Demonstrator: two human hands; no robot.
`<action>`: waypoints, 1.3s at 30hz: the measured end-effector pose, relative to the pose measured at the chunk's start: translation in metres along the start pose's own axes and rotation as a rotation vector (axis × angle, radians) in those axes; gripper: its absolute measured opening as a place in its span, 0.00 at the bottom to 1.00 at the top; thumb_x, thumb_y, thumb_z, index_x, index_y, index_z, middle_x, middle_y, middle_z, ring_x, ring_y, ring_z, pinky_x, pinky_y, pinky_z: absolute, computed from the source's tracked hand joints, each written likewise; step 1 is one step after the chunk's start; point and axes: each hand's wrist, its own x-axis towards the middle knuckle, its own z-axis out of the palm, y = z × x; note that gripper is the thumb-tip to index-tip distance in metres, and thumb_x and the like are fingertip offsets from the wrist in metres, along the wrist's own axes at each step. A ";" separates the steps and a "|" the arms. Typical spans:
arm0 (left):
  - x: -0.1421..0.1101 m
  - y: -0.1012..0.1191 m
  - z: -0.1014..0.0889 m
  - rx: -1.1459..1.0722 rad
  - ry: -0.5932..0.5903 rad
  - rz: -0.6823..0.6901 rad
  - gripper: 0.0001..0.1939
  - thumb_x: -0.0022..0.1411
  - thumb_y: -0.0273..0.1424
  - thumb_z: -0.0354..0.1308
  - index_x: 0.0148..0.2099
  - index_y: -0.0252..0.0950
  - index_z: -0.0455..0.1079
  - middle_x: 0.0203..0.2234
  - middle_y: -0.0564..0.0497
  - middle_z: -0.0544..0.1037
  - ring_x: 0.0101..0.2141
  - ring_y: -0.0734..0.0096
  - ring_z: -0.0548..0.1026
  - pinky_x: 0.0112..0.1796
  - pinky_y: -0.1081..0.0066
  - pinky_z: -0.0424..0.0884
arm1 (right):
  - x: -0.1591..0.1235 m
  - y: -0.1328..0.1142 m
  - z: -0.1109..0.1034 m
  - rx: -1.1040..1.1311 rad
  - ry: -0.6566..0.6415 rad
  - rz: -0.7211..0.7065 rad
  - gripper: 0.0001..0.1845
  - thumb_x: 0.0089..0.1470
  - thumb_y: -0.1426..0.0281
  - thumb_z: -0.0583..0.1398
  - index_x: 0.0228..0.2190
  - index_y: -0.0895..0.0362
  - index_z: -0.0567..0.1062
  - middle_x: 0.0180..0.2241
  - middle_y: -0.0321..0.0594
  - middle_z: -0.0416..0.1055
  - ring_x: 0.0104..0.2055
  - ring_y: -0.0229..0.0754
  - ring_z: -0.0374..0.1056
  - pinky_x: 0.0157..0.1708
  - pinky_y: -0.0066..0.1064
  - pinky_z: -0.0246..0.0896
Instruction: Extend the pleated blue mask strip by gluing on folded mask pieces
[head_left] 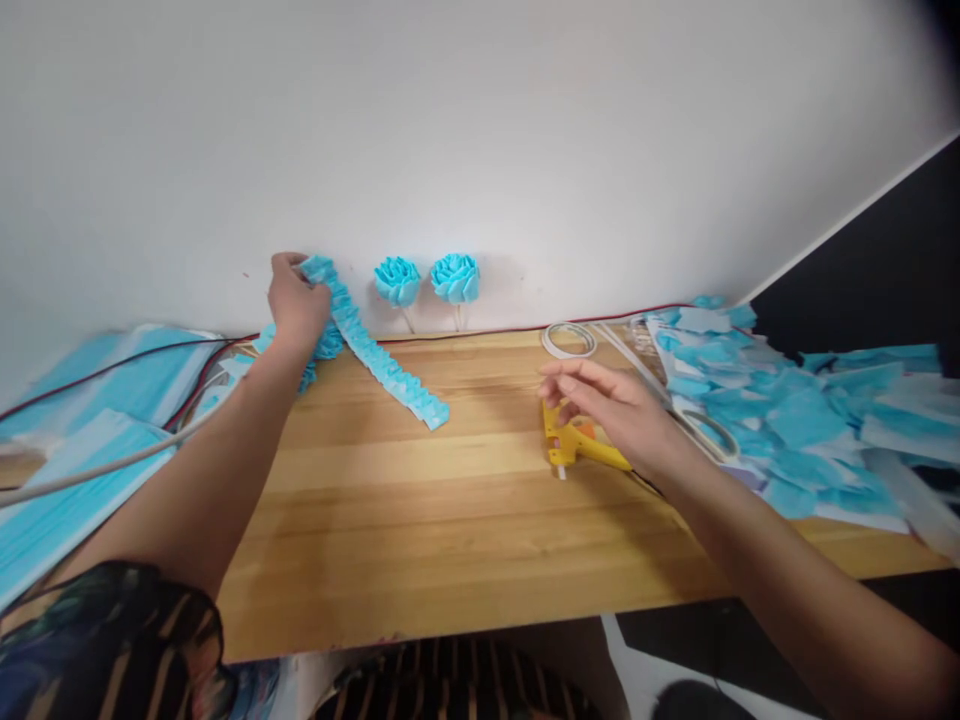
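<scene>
My left hand (296, 300) is closed round the upper end of a pleated light-blue strip (382, 365), which trails down and right across the wooden table (420, 500). A bunched blue piece sits under that hand, against the wall. My right hand (611, 405) hovers with fingers loosely spread just above a yellow glue gun (574, 447) lying on the table; it holds nothing. Two blue fabric roses (397, 280) (455, 277) stand on thin stems against the white wall.
A heap of cut blue and white scraps (780, 410) covers the right end of the table. Flat blue face masks (90, 440) lie at the left with red and white cables over them. Coiled white elastic (570, 340) lies near the wall.
</scene>
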 end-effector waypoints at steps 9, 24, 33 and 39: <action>0.007 0.004 -0.021 0.486 0.039 0.059 0.09 0.59 0.28 0.56 0.43 0.36 0.73 0.37 0.47 0.79 0.46 0.51 0.73 0.50 0.55 0.63 | -0.008 -0.002 0.014 0.033 -0.107 0.042 0.14 0.57 0.58 0.60 0.38 0.54 0.78 0.35 0.41 0.76 0.31 0.38 0.70 0.28 0.31 0.69; 0.010 0.001 -0.028 0.533 0.049 -0.009 0.19 0.56 0.34 0.60 0.50 0.35 0.69 0.38 0.46 0.79 0.42 0.57 0.75 0.42 0.64 0.67 | -0.003 0.000 0.041 0.014 -0.243 0.025 0.14 0.59 0.60 0.58 0.41 0.55 0.78 0.37 0.42 0.77 0.35 0.37 0.71 0.33 0.30 0.68; 0.013 0.003 -0.039 0.701 -0.060 0.030 0.09 0.55 0.39 0.60 0.35 0.40 0.71 0.35 0.44 0.81 0.46 0.43 0.74 0.46 0.53 0.61 | 0.040 -0.011 0.084 0.042 -0.363 -0.051 0.13 0.60 0.67 0.56 0.43 0.56 0.76 0.40 0.42 0.78 0.35 0.36 0.72 0.31 0.27 0.67; 0.012 0.003 -0.045 0.774 -0.106 0.142 0.12 0.55 0.42 0.60 0.38 0.40 0.74 0.33 0.43 0.81 0.40 0.44 0.75 0.46 0.48 0.59 | 0.115 -0.033 0.140 -0.331 -0.175 -0.547 0.18 0.58 0.79 0.54 0.49 0.57 0.72 0.48 0.41 0.75 0.49 0.40 0.71 0.50 0.36 0.66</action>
